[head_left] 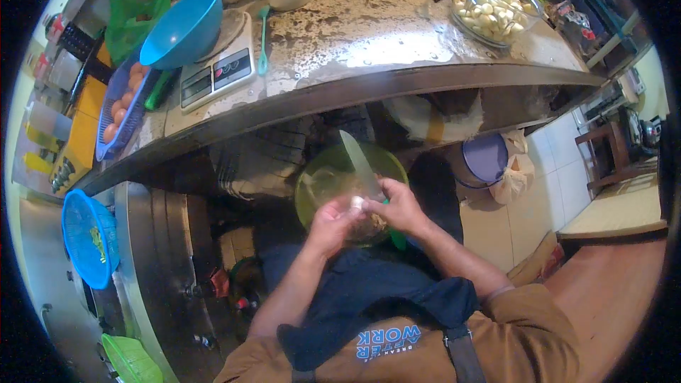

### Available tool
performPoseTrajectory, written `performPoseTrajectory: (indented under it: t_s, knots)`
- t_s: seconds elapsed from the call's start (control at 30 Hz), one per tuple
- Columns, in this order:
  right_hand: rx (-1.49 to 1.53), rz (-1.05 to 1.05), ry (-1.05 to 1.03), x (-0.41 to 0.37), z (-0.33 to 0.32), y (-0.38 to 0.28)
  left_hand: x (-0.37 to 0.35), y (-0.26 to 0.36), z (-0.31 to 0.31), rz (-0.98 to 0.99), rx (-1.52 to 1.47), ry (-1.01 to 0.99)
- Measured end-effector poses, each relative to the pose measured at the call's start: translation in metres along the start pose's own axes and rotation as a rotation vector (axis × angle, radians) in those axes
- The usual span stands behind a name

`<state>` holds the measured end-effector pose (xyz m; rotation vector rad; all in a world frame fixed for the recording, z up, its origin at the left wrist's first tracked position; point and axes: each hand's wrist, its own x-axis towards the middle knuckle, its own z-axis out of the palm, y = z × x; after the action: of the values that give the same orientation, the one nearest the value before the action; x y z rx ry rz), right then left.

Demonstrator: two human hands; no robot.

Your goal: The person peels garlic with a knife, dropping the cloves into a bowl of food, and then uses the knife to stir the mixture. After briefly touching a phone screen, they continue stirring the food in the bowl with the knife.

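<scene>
Small, white, rounded piece (357, 202) sits between the hands over the yellow-green round basin (313, 188), pinched in left hand (332, 227) fingertips, just left of right hand (401, 208), which grips a broad silver-bladed knife (360, 161) slanting forward-left.

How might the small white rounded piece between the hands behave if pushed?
The small white rounded piece is probably light, looking tiny beside the left hand and right hand. Its rounded outline suggests it may roll. It doesn't visibly sag, so it is likely firm.
</scene>
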<state>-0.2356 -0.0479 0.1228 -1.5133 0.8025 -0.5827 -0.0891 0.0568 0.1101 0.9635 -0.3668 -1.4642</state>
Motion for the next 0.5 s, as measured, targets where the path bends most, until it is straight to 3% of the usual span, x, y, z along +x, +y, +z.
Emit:
performPoseTrajectory:
  t_s: [0.1,0.27,0.5]
  knots:
    - [-0.044,0.075,-0.032,0.000,-0.002,-0.003,0.001,-0.003,-0.003,-0.009,0.058,-0.023]
    - [0.183,0.121,-0.099,-0.002,-0.001,-0.005,-0.001,-0.004,-0.005,-0.019,0.128,-0.042]
    - [0.108,0.064,-0.120,0.001,-0.003,-0.005,0.000,-0.007,0.004,0.086,0.097,-0.010]
